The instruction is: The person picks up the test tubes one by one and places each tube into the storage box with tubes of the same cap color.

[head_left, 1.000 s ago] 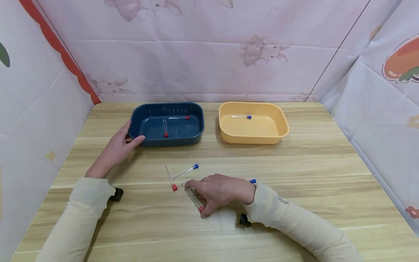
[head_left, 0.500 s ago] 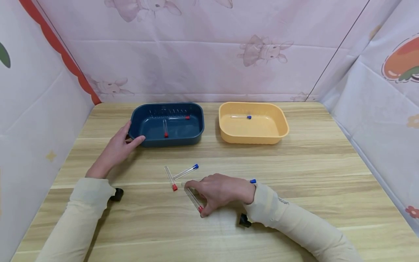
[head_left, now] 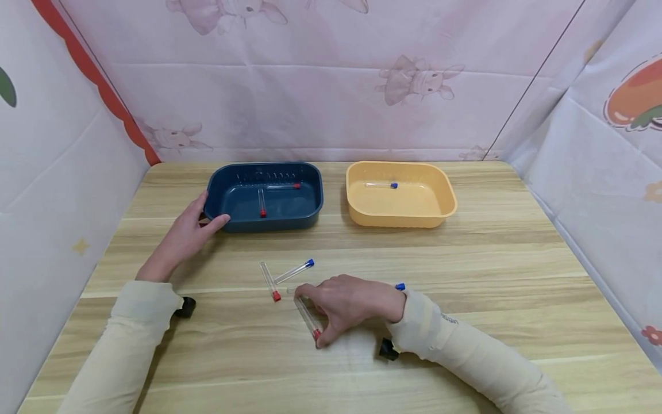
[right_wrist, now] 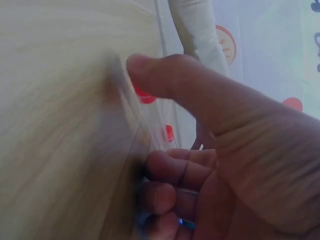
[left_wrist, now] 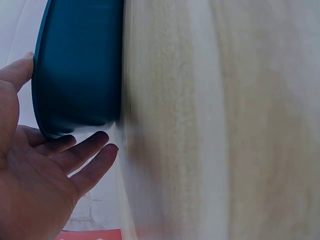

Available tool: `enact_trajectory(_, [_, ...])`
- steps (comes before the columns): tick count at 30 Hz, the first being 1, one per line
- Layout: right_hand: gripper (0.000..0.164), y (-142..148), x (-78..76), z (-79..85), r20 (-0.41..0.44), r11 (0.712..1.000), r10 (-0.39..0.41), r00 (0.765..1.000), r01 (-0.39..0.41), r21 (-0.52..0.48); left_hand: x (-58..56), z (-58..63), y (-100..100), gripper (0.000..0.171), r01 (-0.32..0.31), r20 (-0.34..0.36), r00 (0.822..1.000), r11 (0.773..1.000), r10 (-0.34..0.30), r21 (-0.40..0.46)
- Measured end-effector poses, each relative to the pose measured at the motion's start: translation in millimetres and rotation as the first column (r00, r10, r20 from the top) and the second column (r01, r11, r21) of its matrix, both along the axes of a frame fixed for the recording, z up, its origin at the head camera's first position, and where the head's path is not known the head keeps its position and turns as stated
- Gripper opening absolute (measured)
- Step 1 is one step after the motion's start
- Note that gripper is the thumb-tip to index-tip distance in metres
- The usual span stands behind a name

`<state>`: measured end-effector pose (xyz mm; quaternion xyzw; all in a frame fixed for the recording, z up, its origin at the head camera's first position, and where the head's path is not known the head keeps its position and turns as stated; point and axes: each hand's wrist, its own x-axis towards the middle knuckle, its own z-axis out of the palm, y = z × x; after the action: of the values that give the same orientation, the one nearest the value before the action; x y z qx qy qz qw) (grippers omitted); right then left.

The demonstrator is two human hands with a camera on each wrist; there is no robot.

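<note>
My right hand point(head_left: 346, 305) pinches a clear test tube with a red cap point(head_left: 307, 316) lengthwise, thumb at the cap and index finger at the far end, low over the table. My left hand point(head_left: 187, 230) rests at the left end of a dark blue basin point(head_left: 264, 224). Its thumb lies at the front rim; in the left wrist view the other fingers point(left_wrist: 95, 155) extend, fairly straight, along the basin's end. Left of my right hand lie a red-capped test tube point(head_left: 270, 282) and a blue-capped test tube point(head_left: 293, 272). Another tube's clear end point(head_left: 291, 290) shows beside my index finger, mostly hidden.
Two red-capped tubes, one of them this front tube point(head_left: 261, 202), lie in the blue basin. A yellow basin point(head_left: 400, 220) to its right holds a blue-capped tube point(head_left: 381, 185). A blue cap point(head_left: 400, 287) shows behind my right wrist. Printed cloth point(head_left: 320, 115) stands behind the table.
My right thumb has shifted slightly at the red cap, and the pinched tube's angle has changed a little. My left hand and both basins have stayed in place.
</note>
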<state>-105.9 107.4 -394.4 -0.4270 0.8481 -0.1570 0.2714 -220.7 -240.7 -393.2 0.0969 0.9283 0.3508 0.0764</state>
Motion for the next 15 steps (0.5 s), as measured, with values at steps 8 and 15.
enact_trajectory(8, [0.081, 9, 0.3, 1.5, 0.104, 0.991, -0.033, 0.994, 0.047, -0.127, -0.6, -0.9, 0, 0.099, -0.001, -0.002, 1.000, 1.000, 0.001, 0.004])
enact_trajectory(15, [0.085, 17, -8.3, 13.4, 0.046, 0.972, -0.052, 0.998, 0.061, -0.229, -1.1, -2.3, 0, 0.098, -0.004, -0.010, 1.000, 1.000, 0.004, 0.013])
